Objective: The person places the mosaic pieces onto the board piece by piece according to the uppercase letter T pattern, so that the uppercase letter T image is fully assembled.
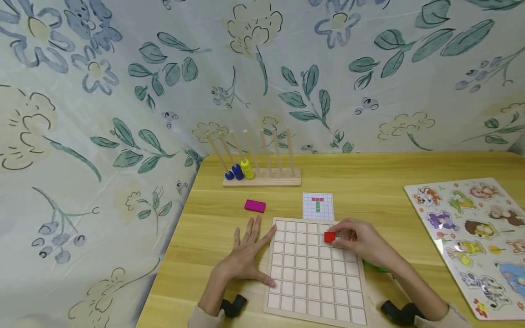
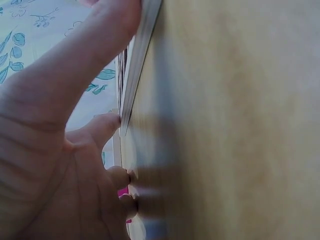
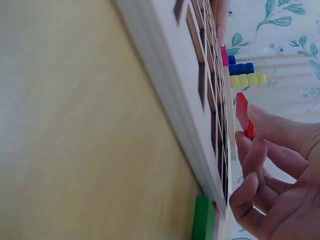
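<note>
A wooden grid board (image 1: 311, 317) with square cells lies on the table. My left hand (image 1: 242, 259) is spread at its left side, thumb and index finger touching the board's edge. In the left wrist view, those same fingertips of the left hand (image 2: 70, 145) meet the board's side. My right hand (image 1: 365, 239) pinches a small red block (image 1: 329, 237) between thumb and fingers over the upper right cells. The right wrist view has the red block (image 3: 242, 112) raised above the board. Behind the board lies a pattern card (image 1: 324, 212) with a red and green T.
A magenta block (image 1: 255, 206) lies beyond the left hand. Behind it stands a peg rack (image 1: 270, 181) with blue and yellow beads. Green blocks (image 3: 202, 220) sit by the board's right side, partly under the right arm. An animal puzzle board (image 1: 447, 264) is at the right.
</note>
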Available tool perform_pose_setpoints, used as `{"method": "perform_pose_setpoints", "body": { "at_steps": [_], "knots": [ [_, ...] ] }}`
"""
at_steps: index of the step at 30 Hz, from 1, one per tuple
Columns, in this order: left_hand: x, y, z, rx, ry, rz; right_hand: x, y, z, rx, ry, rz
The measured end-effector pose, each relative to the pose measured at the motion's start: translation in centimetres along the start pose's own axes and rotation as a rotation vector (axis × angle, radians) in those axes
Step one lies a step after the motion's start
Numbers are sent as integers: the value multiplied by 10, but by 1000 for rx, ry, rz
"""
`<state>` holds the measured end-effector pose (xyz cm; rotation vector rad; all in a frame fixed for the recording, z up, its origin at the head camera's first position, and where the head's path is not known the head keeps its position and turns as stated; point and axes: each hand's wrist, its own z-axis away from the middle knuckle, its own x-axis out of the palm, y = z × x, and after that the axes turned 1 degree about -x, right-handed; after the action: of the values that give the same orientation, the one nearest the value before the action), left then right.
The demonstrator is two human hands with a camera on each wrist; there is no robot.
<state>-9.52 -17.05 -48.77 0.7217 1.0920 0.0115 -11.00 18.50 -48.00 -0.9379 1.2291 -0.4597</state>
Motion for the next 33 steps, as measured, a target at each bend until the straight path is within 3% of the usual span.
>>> {"method": "perform_pose_setpoints", "body": {
  "at_steps": [15, 33],
  "knots": [
    [1, -2, -2, 0, -4, -11, 13, -6, -6, -39, 3, 19],
    [1, -3, -1, 5, 1, -13, 14, -6, -8, -43, 16, 55]
  ]
}}
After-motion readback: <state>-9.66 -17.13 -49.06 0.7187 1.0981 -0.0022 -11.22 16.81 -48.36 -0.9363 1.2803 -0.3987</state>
